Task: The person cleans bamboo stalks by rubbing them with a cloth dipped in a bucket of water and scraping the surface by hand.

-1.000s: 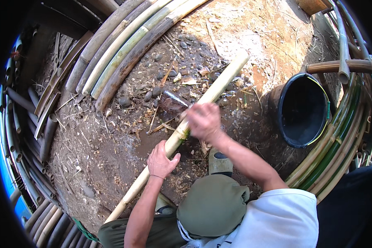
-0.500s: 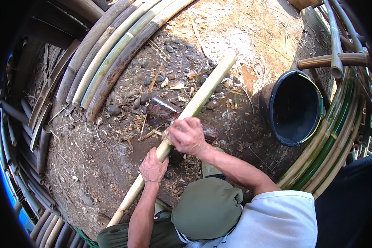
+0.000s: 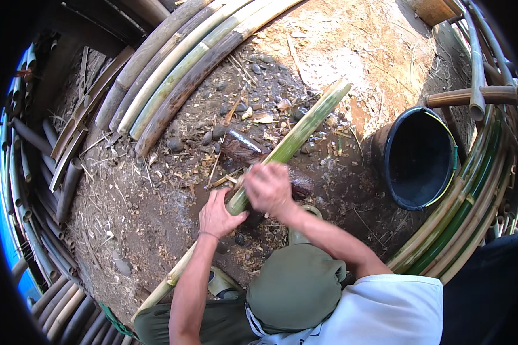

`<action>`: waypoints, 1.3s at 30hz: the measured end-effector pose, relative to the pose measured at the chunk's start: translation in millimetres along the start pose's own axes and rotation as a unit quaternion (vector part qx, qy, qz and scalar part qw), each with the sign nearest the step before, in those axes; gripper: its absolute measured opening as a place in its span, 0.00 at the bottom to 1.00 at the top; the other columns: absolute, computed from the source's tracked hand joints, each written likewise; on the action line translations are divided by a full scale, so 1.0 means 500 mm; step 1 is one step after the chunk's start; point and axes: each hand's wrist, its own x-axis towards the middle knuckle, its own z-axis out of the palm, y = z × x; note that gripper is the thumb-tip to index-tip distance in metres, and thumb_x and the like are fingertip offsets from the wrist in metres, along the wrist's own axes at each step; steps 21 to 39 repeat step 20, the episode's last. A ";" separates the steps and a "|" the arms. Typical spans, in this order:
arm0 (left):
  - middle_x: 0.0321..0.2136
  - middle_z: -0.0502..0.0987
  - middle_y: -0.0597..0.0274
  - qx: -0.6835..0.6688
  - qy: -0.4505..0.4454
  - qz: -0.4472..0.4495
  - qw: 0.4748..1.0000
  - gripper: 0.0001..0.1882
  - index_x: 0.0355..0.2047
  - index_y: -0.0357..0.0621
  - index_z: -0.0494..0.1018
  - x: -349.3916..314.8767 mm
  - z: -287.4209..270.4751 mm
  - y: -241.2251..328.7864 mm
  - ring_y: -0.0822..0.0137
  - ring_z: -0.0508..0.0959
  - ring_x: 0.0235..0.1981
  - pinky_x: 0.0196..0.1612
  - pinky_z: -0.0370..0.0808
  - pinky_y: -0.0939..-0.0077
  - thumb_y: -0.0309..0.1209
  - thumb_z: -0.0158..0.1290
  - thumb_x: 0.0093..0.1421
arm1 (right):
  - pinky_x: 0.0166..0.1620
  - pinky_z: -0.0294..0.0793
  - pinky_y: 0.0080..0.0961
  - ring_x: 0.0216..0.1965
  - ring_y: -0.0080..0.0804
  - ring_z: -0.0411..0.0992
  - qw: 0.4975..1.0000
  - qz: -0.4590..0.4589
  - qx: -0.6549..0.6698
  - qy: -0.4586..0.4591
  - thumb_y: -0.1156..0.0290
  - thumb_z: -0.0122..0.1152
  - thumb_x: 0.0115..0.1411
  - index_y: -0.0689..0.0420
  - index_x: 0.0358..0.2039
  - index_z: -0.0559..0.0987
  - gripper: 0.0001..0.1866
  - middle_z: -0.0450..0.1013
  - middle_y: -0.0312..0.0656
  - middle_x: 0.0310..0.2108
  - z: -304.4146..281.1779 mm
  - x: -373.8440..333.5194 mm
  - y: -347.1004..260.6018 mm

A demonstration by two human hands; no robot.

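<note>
A long bamboo pole (image 3: pixel 313 123), mottled green and pale, runs diagonally from the lower left past both hands. My left hand (image 3: pixel 220 214) wraps around it below the middle. Just above, my right hand (image 3: pixel 267 187) is closed in a fist against the pole and slightly blurred. Whatever is inside that fist is hidden. Under the pole, crossing it, lies a wet dark-brown log (image 3: pixel 240 146). A booted foot (image 3: pixel 311 214) shows beyond a rounded olive cloth shape (image 3: pixel 296 282).
A black bucket (image 3: pixel 418 198) with a yellow-green rim stands at the right, beside bundled bamboo poles (image 3: pixel 443 224). Thick poles (image 3: pixel 178 92) lie at the far left, with more stacked along the left edge. Stones (image 3: pixel 175 145) and shavings litter the dirt.
The bamboo pole has turned, so a greener side now faces up in place of the pale one. Both hands remain on it, the left hand's fingers more extended. The whole view has shifted slightly.
</note>
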 end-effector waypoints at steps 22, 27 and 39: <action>0.40 0.73 0.57 0.212 0.160 0.020 0.964 0.39 0.60 0.54 0.65 -0.052 0.090 -0.003 0.54 0.78 0.41 0.42 0.77 0.60 0.38 0.69 0.48 | 0.47 0.66 0.36 0.41 0.30 0.66 0.980 0.123 -0.160 0.001 0.58 0.65 0.62 0.52 0.33 0.83 0.11 0.73 0.38 0.37 -0.071 0.133 0.442; 0.40 0.73 0.57 0.212 0.160 0.020 0.964 0.39 0.60 0.54 0.65 -0.052 0.090 -0.003 0.54 0.78 0.41 0.42 0.77 0.60 0.38 0.69 0.48 | 0.47 0.66 0.36 0.41 0.30 0.66 0.980 0.123 -0.160 0.001 0.58 0.65 0.62 0.52 0.33 0.83 0.11 0.73 0.38 0.37 -0.071 0.133 0.442; 0.40 0.73 0.57 0.212 0.160 0.020 0.964 0.39 0.60 0.54 0.65 -0.052 0.090 -0.003 0.54 0.78 0.41 0.42 0.77 0.60 0.38 0.69 0.48 | 0.47 0.66 0.36 0.41 0.30 0.66 0.980 0.123 -0.160 0.001 0.58 0.65 0.62 0.52 0.33 0.83 0.11 0.73 0.38 0.37 -0.071 0.133 0.442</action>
